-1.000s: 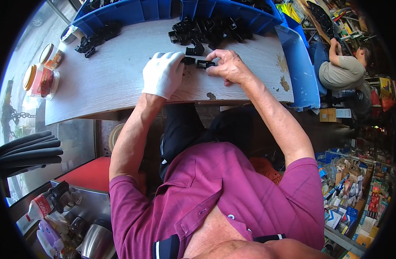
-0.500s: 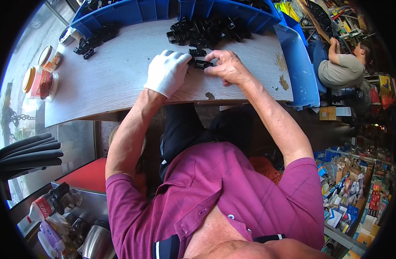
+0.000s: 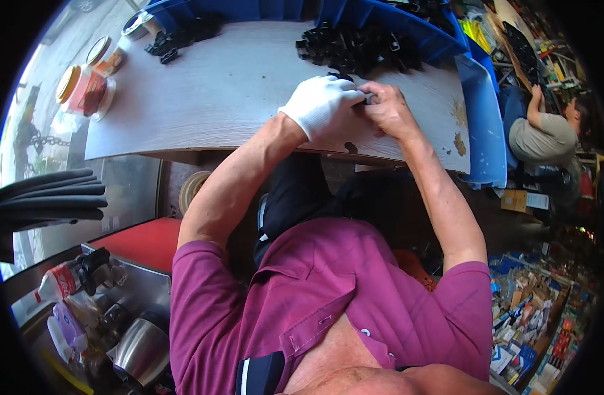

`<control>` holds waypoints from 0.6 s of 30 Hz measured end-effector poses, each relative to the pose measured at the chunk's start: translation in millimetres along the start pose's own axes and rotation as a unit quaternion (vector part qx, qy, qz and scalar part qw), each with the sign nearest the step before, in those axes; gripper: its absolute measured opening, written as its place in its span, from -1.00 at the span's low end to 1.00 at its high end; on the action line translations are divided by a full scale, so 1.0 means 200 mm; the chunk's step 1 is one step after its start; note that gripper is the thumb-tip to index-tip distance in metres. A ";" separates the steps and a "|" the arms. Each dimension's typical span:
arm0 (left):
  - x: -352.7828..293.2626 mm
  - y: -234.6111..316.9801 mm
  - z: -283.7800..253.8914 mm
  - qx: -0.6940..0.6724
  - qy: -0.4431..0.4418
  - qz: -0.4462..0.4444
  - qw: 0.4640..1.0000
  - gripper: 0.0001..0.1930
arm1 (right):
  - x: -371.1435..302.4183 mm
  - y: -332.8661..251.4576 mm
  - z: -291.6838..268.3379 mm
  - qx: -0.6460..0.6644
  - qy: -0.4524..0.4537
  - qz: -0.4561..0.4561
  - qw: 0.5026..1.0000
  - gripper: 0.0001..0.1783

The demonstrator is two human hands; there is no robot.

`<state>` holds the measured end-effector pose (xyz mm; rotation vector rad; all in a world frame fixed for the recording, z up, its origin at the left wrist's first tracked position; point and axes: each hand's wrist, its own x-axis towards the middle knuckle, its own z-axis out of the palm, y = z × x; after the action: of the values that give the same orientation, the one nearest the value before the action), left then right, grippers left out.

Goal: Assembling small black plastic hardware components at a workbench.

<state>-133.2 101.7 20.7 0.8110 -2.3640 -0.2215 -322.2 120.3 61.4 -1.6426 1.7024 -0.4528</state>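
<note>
My left hand (image 3: 325, 105), in a white knit glove, meets my bare right hand (image 3: 389, 110) above the table near its front edge. The fingers of both are closed around a small black plastic part (image 3: 366, 100), mostly covered by them. Just beyond my fingertips another black part (image 3: 340, 76) lies on the table, partly hidden by the glove. Farther back is a heaped pile of black plastic parts (image 3: 354, 49). A smaller cluster of black parts (image 3: 183, 34) lies at the back left.
Blue bins (image 3: 249, 9) line the far edge of the pale wooden table (image 3: 203, 99), and a light blue bin (image 3: 484, 122) stands at its right end. Lidded jars (image 3: 85, 92) stand at the left. Another person (image 3: 545, 135) sits off to the right.
My hands have drawn together, and the black part between them is now mostly covered. My right fingers have curled in. The whole view has shifted, with the table appearing farther right.
</note>
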 end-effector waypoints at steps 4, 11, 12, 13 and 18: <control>-0.05 0.01 0.01 0.072 0.033 0.029 0.996 -0.70 | -0.02 -0.03 -0.02 0.017 -0.015 0.012 1.000 -0.67; -0.09 0.05 -0.03 -0.004 0.096 0.002 0.995 -0.68 | -0.02 0.02 -0.01 0.026 -0.010 0.027 0.999 -0.62; -0.12 0.02 -0.08 -0.021 0.146 -0.028 0.989 -0.65 | -0.01 0.02 -0.03 0.017 -0.024 0.033 0.999 -0.59; -0.17 -0.09 -0.15 0.073 0.199 -0.018 0.977 -0.63 | -0.02 0.02 -0.04 0.043 -0.016 0.027 0.999 -0.57; -0.50 -0.84 -0.57 0.383 0.276 -0.218 0.854 -0.64 | -0.05 0.12 -0.12 0.199 0.026 0.024 0.979 -0.39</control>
<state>82.2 33.2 3.6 1.5346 -1.6473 0.7356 -356.5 127.0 63.2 -1.3074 1.5622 -0.7637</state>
